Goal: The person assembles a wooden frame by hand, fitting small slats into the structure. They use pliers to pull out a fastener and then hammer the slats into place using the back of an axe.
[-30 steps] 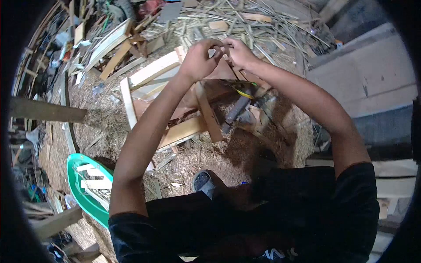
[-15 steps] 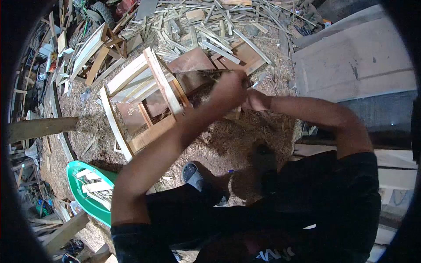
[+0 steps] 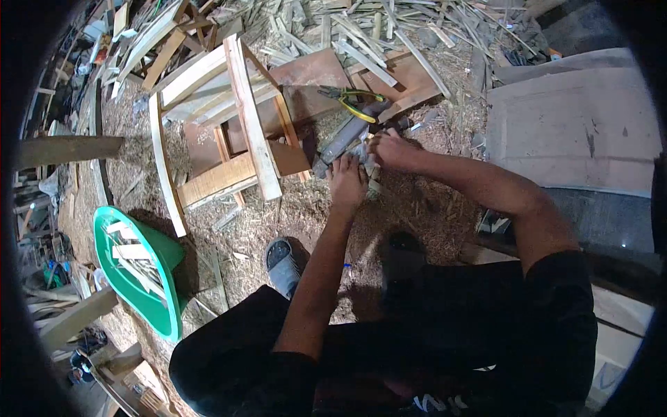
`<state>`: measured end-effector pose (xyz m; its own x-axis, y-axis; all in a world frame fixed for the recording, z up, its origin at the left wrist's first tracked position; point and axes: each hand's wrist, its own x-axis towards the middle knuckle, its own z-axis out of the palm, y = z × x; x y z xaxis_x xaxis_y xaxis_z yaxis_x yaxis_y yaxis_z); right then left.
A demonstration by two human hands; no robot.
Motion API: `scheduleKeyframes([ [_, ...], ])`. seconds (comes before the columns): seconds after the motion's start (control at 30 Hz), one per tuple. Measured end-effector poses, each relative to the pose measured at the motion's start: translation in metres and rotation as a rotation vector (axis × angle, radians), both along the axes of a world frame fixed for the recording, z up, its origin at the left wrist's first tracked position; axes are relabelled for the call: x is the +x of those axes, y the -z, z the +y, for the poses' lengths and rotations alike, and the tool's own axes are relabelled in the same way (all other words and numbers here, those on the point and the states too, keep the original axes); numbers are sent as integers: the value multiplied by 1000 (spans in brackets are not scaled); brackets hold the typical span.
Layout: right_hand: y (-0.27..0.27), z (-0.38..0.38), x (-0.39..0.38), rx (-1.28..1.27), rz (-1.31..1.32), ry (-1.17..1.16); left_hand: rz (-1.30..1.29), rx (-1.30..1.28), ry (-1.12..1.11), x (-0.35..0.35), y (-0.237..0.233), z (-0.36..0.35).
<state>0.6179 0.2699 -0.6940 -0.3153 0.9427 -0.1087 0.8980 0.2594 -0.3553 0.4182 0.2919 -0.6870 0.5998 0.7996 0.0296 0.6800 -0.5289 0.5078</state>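
Two bare hands are at work at a dark grey elongated block [image 3: 345, 137] lying on the sawdust-strewn ground [image 3: 253, 233]. The block lies just beyond the left hand [image 3: 347, 182], its long axis slanting from near-left to far-right; the left hand is nearer its near end, the right hand [image 3: 392, 149] to the right of it. A small pale, partly hidden item [image 3: 360, 150] sits between the hands. Left fingers are extended and slightly bent at that item; right fingers are curled, but whether either hand grips it cannot be told. Pliers with yellow-and-black handles [image 3: 336, 92] lie just beyond the block, untouched. Compared with the frame half a second ago, the hands have separated and moved nearer the body, the pliers are uncovered, and the left forearm no longer crosses the pale wooden frame [image 3: 250, 118].
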Motion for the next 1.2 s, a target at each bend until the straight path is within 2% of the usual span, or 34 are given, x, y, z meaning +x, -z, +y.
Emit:
scheduleKeyframes([
  [0.13,-3,-1,-9,-22,11,89,7,63,-12,-4,8,0],
  [0.23,-22,6,-16,-182,-68,109,-14,65,-34,-6,10,-4],
  [0.43,1,9,-17,55,-33,53,-26,45,-35,-8,12,-5],
  [0.53,7,13,-13,-11,-59,19,-18,26,-40,-8,8,-5],
  [0.63,7,11,-11,48,-41,10,6,32,-50,-8,8,-4],
  [0.73,-20,17,-12,-156,-38,65,-32,-40,-96,-5,4,-4],
  [0.83,-21,12,-5,-61,160,116,-185,-43,-162,0,6,-2],
  [0.87,-22,11,-4,-38,244,192,-247,-26,-185,1,7,-2],
  [0.93,-23,7,-5,4,414,346,-333,-164,-226,2,11,2],
  [1.03,-34,8,0,-111,652,465,-456,-280,-285,14,10,8],
  [1.2,-35,5,10,-14,673,462,-665,-191,-225,32,-5,14],
])
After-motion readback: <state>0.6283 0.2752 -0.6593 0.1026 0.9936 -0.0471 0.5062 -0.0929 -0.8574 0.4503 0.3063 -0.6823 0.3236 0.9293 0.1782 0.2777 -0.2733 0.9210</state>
